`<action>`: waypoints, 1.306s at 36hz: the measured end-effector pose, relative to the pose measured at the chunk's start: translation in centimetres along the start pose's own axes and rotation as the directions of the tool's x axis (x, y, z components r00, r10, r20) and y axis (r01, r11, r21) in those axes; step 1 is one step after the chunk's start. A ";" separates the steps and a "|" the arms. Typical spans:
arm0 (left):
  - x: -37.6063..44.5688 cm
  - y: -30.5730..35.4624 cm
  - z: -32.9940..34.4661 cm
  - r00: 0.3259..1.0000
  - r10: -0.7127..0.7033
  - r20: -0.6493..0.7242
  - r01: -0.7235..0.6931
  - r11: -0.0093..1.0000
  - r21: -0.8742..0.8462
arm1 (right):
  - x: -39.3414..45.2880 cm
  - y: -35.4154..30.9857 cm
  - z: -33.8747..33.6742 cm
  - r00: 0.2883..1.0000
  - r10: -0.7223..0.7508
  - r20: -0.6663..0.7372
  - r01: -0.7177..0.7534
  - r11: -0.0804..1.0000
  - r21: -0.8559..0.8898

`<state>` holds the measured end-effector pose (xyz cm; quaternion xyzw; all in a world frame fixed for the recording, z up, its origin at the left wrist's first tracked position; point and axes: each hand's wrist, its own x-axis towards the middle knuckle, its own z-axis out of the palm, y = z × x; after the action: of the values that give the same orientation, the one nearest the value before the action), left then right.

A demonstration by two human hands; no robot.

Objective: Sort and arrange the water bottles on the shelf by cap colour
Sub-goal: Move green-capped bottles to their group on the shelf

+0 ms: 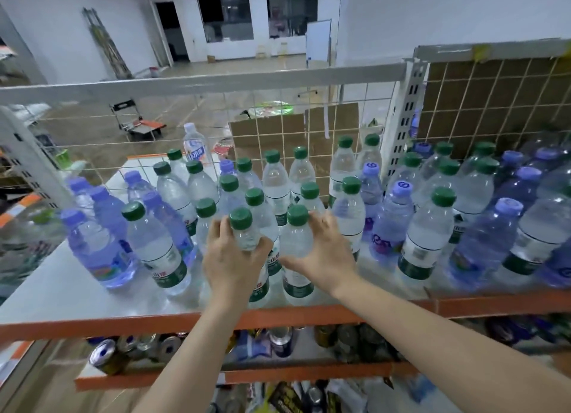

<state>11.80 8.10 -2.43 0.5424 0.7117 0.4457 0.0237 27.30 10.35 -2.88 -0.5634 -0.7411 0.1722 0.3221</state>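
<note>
Many water bottles stand on the grey shelf. Several have green caps and clear bodies, several have purple-blue caps and tinted bodies. My left hand grips a green-capped bottle just below its neck, at the front centre. My right hand is wrapped around the neighbouring green-capped bottle, thumb in front, fingers behind it. Purple-capped bottles cluster at the left. Another mixed group stands to the right, with green and purple caps together.
A wire mesh back panel closes the shelf's rear, with a slotted upright post at right centre. The orange front rail edges the shelf. Cans and packets fill the lower shelf. Bare shelf surface lies at the front left.
</note>
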 end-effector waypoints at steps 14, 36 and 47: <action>-1.1 -1.0 0.7 0.994 -0.036 -0.100 0.051 0.987 0.154 | -0.6 -0.5 -0.2 0.999 -0.038 -0.004 0.036 0.984 -0.174; -1.3 -1.9 -0.7 0.998 0.056 0.022 -0.060 0.974 0.220 | -0.9 -0.1 1.2 0.996 -0.036 -0.086 0.010 0.958 -0.286; 1.6 -4.1 -4.6 0.956 0.292 -0.001 -0.292 0.956 0.006 | -1.2 -4.0 2.5 0.799 -0.134 -0.586 -0.015 0.970 -0.243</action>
<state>5.66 6.46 -1.64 0.6411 0.6252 0.4428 -0.0448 22.93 8.23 -2.59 -0.5992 -0.6341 -0.1134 0.4754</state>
